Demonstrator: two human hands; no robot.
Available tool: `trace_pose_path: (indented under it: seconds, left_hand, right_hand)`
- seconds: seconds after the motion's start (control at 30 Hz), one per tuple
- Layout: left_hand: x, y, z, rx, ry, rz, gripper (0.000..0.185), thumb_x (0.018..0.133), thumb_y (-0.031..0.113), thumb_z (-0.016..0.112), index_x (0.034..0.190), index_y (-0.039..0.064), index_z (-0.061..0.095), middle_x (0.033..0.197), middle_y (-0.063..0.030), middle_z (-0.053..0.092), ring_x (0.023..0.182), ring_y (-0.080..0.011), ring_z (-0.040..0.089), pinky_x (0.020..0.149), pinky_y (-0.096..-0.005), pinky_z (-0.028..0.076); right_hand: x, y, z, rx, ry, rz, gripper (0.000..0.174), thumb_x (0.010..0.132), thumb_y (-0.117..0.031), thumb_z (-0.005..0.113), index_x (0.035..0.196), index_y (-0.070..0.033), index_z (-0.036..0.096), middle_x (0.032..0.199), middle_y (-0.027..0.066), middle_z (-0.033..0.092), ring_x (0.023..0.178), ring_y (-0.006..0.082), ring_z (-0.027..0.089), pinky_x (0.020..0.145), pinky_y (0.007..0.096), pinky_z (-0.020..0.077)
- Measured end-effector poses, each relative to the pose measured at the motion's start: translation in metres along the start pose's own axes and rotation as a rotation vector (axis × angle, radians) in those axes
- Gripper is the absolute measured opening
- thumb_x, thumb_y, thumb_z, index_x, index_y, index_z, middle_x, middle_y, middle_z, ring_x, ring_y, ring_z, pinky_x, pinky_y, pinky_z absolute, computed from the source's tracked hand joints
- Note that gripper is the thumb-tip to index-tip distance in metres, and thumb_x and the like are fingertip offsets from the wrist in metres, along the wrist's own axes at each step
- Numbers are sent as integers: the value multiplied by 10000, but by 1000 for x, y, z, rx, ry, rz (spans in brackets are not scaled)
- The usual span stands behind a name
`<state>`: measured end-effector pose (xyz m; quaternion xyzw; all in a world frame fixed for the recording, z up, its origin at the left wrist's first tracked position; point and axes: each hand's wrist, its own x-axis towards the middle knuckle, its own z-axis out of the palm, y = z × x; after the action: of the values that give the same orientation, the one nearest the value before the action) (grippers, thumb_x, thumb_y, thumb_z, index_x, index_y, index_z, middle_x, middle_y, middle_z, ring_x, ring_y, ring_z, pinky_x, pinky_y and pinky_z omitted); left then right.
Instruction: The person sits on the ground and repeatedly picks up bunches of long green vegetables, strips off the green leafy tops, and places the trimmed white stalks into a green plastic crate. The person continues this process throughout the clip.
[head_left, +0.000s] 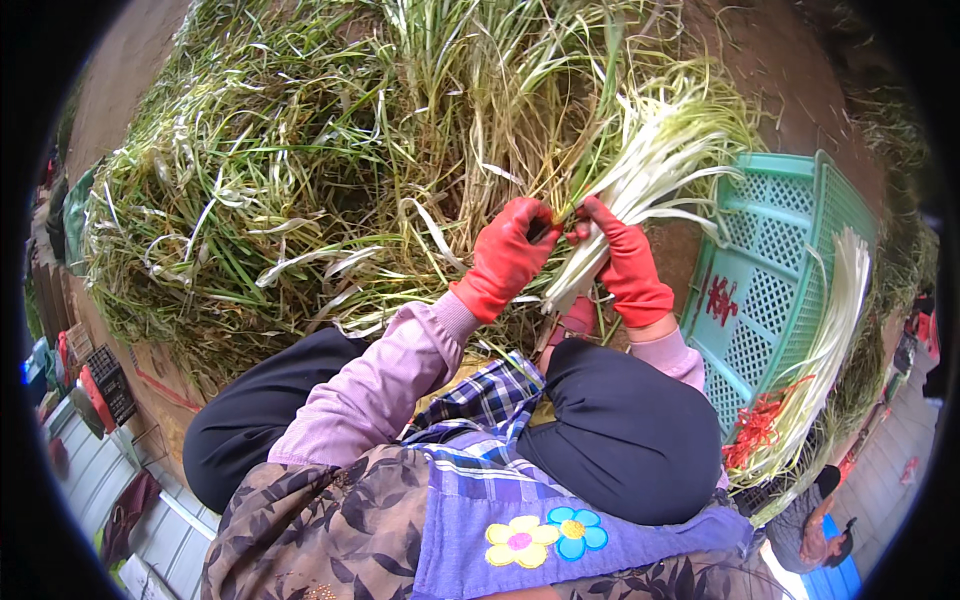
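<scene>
My right hand (628, 262), in a red rubber glove, grips a thick bundle of long white stalks (637, 176) with pale yellow-green tips, which look like blanched chives. The cut ends point down towards my lap and the tips fan out to the upper right. Just left of it, my left hand (510, 251), gloved alike, pinches a thin yellowed leaf (557, 217) beside the bundle. Its fingertips are partly hidden. Beyond both hands spreads a large heap of green and withered leaves (300, 165).
A green plastic crate (765, 285) stands at my right, with more white stalks (832, 330) along its far side and red ties (754, 427) near its lower end. A person (814, 525) is at the lower right. My bent knees (622, 427) flank a plaid cloth (487, 397).
</scene>
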<state>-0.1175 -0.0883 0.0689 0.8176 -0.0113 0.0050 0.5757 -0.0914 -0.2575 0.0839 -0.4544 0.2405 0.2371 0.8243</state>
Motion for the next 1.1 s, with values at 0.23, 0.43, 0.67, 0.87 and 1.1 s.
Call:
trace_pose_path:
  seconds: [0.23, 0.43, 0.67, 0.87, 1.1]
  left_hand:
    - [38, 10, -10, -766, -605, -468, 423, 867, 324, 682, 1099, -17, 590, 1029, -81, 659, 903, -116, 607, 833, -264, 475]
    - [52, 22, 4, -1019, -482, -484, 262, 862, 207, 697, 1014, 6, 626, 894, -49, 674, 789, -124, 632, 758, -260, 496]
    - [45, 32, 15, -867, -355, -488, 268, 838, 142, 721, 1053, 29, 607, 964, -42, 648, 868, -108, 607, 804, -262, 475]
    - [45, 23, 9, -961, -438, -638, 363, 868, 300, 690, 1092, 32, 589, 985, -17, 634, 892, -87, 581, 802, -234, 454]
    - [65, 39, 8, -60, -289, -331, 326, 854, 267, 651, 1020, -7, 590, 853, -151, 650, 760, -201, 622, 701, -334, 490]
  right_hand:
    - [-12, -10, 6, -260, 42, -118, 191, 900, -210, 645, 974, -34, 632, 760, 10, 611, 653, 92, 578, 596, 224, 465]
    - [-13, -22, 9, -225, 87, -205, 133, 883, -132, 659, 970, -32, 642, 747, 14, 619, 614, 95, 565, 545, 223, 448]
    - [-10, -23, 9, -252, 255, -321, 144, 854, -107, 696, 959, -22, 648, 745, 10, 619, 588, 94, 543, 523, 230, 436]
    - [-12, -21, 10, -298, 224, -326, 210, 880, -161, 671, 1016, -3, 643, 725, 14, 599, 586, 95, 541, 540, 230, 457]
    - [-20, -41, 21, -153, 137, -402, 172, 914, -176, 621, 938, -7, 601, 719, 31, 556, 608, 98, 530, 589, 238, 498]
